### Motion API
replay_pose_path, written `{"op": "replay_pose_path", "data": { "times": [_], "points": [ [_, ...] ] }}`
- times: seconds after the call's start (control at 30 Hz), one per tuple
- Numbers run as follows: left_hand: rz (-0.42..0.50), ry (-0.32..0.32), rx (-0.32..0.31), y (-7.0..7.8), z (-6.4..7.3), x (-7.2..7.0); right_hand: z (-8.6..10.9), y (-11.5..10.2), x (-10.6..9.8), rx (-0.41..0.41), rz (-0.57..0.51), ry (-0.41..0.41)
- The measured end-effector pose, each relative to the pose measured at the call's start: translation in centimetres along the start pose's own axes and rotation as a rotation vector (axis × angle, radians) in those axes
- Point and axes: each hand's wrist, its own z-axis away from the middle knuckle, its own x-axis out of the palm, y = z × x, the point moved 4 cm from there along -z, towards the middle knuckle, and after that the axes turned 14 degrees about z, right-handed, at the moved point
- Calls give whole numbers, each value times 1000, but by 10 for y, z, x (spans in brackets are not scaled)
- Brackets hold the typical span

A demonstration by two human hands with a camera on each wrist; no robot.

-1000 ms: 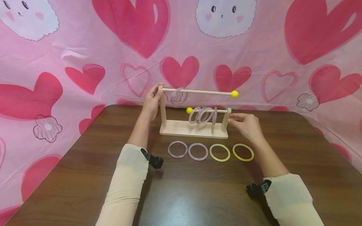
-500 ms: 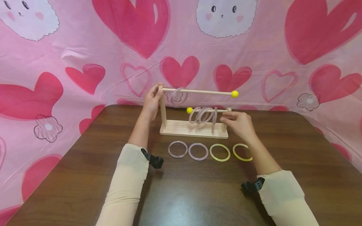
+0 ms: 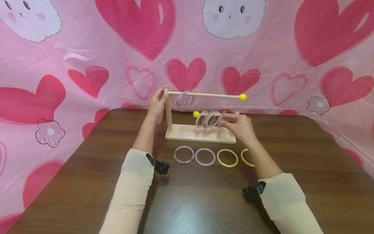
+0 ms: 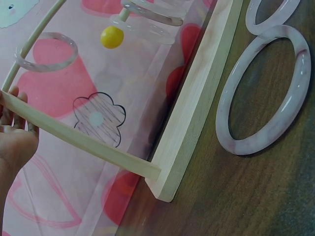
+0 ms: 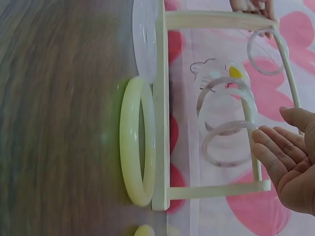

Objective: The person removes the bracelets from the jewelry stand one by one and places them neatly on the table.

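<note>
My left hand (image 3: 157, 105) grips the top of the left post of a pale wooden bangle stand (image 3: 200, 134). At the lower bar, the straight fingers of my right hand (image 3: 238, 126) touch the rightmost bangle (image 5: 221, 163), with the thumb held apart in the right wrist view. Several pale lilac bangles hang around this bar between a yellow end ball (image 3: 196, 114) and my fingertips. One translucent bangle (image 4: 47, 68) hangs on the upper bar near the left post. The right post is largely hidden behind my right hand.
In front of the stand, two lilac bangles (image 3: 184, 163) and two yellow-green bangles (image 3: 227, 167) lie flat in a row. My right forearm partly covers the last one. Behind the brown table (image 3: 187, 201) hangs a pink heart-patterned cloth (image 3: 140, 58).
My right hand has moved left from the right post along the lower bar to the rightmost bangle, which has shifted slightly left. My left hand keeps its place on the post.
</note>
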Motion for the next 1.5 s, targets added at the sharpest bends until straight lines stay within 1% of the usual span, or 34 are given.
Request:
{"op": "replay_pose_path", "data": {
  "times": [0.43, 0.73, 0.87, 1.07, 1.3, 1.5],
  "points": [
    [1, -1, 1, 0, 0, 0, -4, -15, 10, -2, -31, -11],
    [3, -5, 6, 0, 1, 0, -7, -26, 16, -11, -115, 15],
    [16, -6, 6, 0, 1, 0, -9, -30, 19, -20, -122, 20],
    [21, -2, 6, 0, 1, 0, -11, -38, 22, -20, -140, 4],
    [20, -1, 4, -1, 1, 0, -14, -46, 26, -3, -80, 25],
    [12, 5, -7, -2, 0, -1, -17, -51, 32, 6, -129, 18]
  ]
}}
